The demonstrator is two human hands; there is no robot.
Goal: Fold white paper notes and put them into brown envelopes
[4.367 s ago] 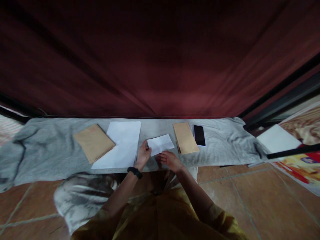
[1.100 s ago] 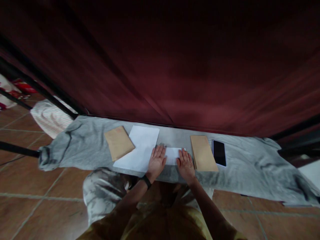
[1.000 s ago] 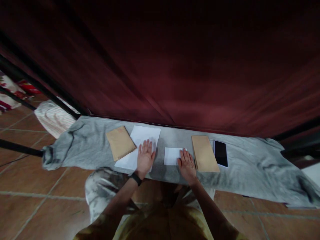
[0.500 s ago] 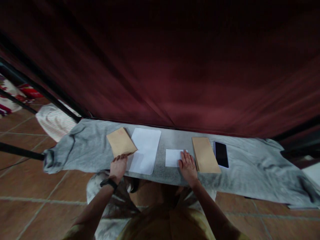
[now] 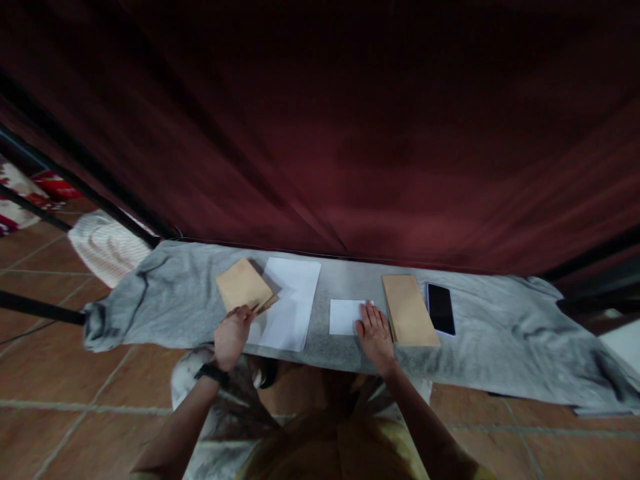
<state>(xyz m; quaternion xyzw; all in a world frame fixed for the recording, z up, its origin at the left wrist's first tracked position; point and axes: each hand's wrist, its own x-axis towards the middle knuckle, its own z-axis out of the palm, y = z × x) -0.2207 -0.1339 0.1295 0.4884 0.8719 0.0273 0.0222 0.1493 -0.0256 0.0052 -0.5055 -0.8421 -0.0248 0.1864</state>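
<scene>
My left hand [image 5: 232,335], with a black band at the wrist, is closed on the near edge of the top brown envelope [image 5: 243,285] of the left stack, lifting it slightly off the ones below. Just right of that stack lies a large white sheet [image 5: 290,305]. My right hand [image 5: 374,331] rests flat, fingers out, on the right part of a small folded white paper [image 5: 343,315]. A second stack of brown envelopes [image 5: 409,309] sits right beside that hand.
A black phone [image 5: 441,309] lies right of the second stack. Everything rests on a grey cloth [image 5: 505,339] over a low surface. A dark red curtain [image 5: 350,147] hangs behind. A striped cloth [image 5: 106,247] lies at the left on tiled floor [image 5: 500,433].
My left hand left the folded paper, crossed the large white sheet to the left stack and gripped the top envelope's edge, raising it. My right hand stayed flat on the folded paper.
</scene>
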